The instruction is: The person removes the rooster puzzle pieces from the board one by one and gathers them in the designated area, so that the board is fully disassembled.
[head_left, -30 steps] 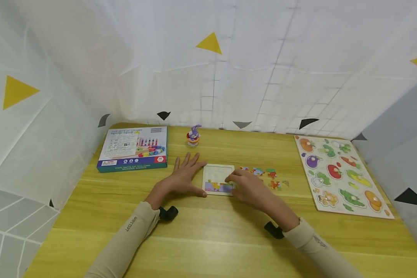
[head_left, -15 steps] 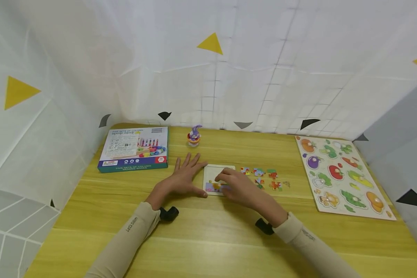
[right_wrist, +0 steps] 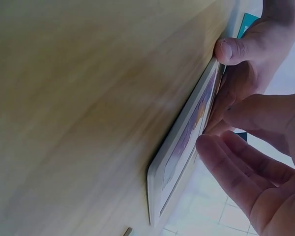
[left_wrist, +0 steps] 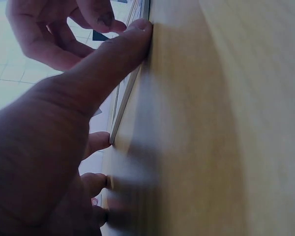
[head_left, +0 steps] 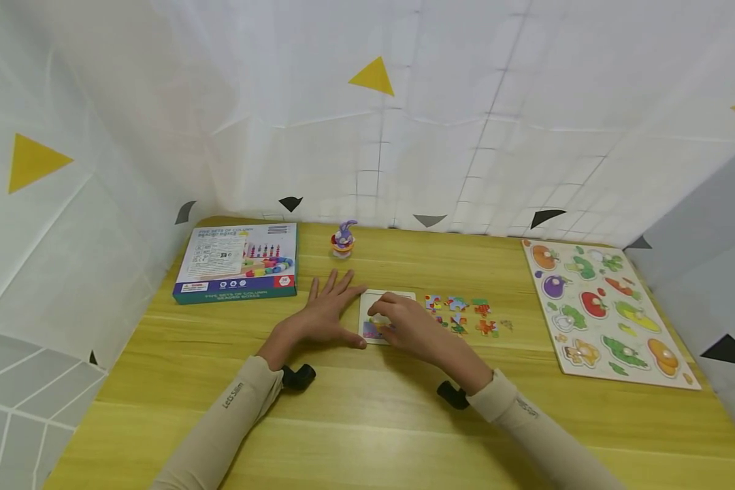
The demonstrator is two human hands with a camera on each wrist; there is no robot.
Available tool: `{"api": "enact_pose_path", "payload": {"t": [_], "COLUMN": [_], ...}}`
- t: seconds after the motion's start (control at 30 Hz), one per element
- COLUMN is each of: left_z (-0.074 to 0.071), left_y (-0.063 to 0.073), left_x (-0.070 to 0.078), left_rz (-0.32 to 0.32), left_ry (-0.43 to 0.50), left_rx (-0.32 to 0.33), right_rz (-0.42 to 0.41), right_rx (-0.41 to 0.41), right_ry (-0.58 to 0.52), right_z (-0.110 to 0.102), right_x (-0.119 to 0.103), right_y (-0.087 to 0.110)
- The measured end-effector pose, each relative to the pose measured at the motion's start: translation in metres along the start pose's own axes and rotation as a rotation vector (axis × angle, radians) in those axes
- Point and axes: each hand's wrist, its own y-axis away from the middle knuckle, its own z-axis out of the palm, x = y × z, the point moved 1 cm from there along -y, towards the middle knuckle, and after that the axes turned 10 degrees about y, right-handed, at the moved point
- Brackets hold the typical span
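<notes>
A small white puzzle tray (right_wrist: 158, 172) lies flat on the table, with a strip of purple and yellow puzzle pieces (head_left: 370, 331) along its near side. My left hand (head_left: 323, 316) is spread on the table at the tray's left side, thumb and index fingertip against its edge. Over the tray hovers my right hand (head_left: 413, 330), fingertips close above the fitted pieces. In the right wrist view its thumb and fingers are apart, and nothing shows between them. Part of the tray is hidden under this hand.
Several loose puzzle pieces (head_left: 457, 303) lie right of the tray. A vegetable peg board (head_left: 560, 340) sits at the far right, and a bead toy box (head_left: 235, 262) at the back left. A purple rabbit figurine (head_left: 343, 239) stands behind the tray. White sheeting (head_left: 318, 150) rises behind the table.
My right hand has moved left across the tray, from its right edge toward its lower left part, uncovering more of the loose pieces. The left hand has stayed put.
</notes>
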Motion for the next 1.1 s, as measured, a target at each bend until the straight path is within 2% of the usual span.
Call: {"api": "enact_pose_path", "payload": {"t": [0.27, 0.53, 0.73, 1.1], "left_z": [0.001, -0.001, -0.001, -0.001], "left_y": [-0.001, 0.001, 0.0, -0.001], "left_x": [-0.002, 0.001, -0.001, -0.002], "left_rz": [0.01, 0.008, 0.007, 0.011], "left_ry": [0.007, 0.006, 0.003, -0.016], "left_rx": [-0.001, -0.004, -0.012, -0.002], "right_rz": [-0.005, -0.02, 0.015, 0.029], "right_rx": [-0.036, -0.055, -0.08, -0.091], "right_ry": [-0.005, 0.062, 0.068, 0.066], "right_z": [0.003, 0.009, 0.012, 0.011], "right_x": [-0.004, -0.005, -0.008, -0.01], "right_y": [-0.007, -0.007, -0.009, -0.01]}}
